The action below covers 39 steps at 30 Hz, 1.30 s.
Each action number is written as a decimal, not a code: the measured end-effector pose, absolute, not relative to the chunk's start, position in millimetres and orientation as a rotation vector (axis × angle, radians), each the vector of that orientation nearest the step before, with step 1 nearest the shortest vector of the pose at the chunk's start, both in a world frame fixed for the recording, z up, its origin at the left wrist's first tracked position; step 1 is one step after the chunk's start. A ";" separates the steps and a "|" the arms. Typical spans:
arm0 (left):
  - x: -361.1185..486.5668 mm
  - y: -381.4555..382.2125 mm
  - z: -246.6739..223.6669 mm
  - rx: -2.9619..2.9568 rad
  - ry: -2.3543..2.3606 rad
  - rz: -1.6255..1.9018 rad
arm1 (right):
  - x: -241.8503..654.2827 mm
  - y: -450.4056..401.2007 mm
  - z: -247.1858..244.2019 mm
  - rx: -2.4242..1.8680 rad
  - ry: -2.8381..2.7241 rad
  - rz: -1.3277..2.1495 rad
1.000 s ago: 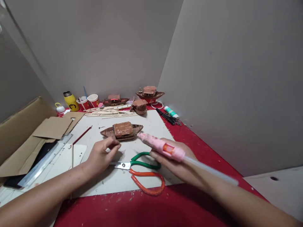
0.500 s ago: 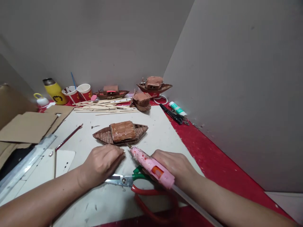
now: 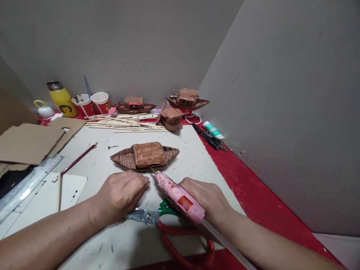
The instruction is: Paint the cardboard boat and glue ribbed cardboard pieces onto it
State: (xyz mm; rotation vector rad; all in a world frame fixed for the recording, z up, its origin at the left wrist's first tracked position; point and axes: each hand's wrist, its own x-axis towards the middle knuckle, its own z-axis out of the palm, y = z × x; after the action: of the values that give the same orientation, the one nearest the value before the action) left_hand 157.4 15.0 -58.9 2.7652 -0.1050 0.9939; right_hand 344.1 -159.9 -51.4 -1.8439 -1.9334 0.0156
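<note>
A small brown model boat [image 3: 149, 154] with an arched roof lies across the white board [image 3: 185, 142] in front of me. My right hand [image 3: 204, 193] grips a pink hot glue gun [image 3: 180, 197], a clear glue stick trailing from its rear. Its nozzle meets or nearly meets the boat's near side; I cannot tell which. Close to the hull's near left edge, my left hand [image 3: 120, 193] rests with fingers curled, hiding whatever is in them. Scissors [image 3: 146, 216] with green and red handles lie below both hands, partly covered by them.
Behind the board are thin wooden sticks [image 3: 126, 123], more model boats [image 3: 188, 98], paper cups [image 3: 100, 103] and a yellow bottle [image 3: 62, 99]. Cardboard [image 3: 30, 144], a clear ruler [image 3: 30, 187] and a dark red pencil [image 3: 78, 159] lie left. A black pen-like tool [image 3: 205, 135] and a tube [image 3: 213, 130] lie right.
The camera view has tilted slightly. The glue gun's nozzle has come closer to the boat's near side. Both hands keep nearly the same pose.
</note>
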 end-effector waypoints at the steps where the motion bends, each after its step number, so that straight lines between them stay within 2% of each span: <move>1: 157.2 15.0 -59.1 2.767 -0.105 0.990 | 343.6 -159.5 -51.6 -1.856 -1.927 0.016; 21: 158.9 16.6 -59.3 2.738 -0.076 1.012 | 343.0 -165.1 -52.1 -2.081 -1.848 0.111; 39: 158.9 18.1 -56.9 2.729 -0.065 0.970 | 342.7 -162.4 -49.2 -1.994 -1.840 0.042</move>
State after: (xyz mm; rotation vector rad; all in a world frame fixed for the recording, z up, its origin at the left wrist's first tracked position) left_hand 158.9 18.1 -56.9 2.7288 -0.0647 0.9703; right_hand 342.7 -162.4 -49.2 -1.9938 -1.8405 0.0419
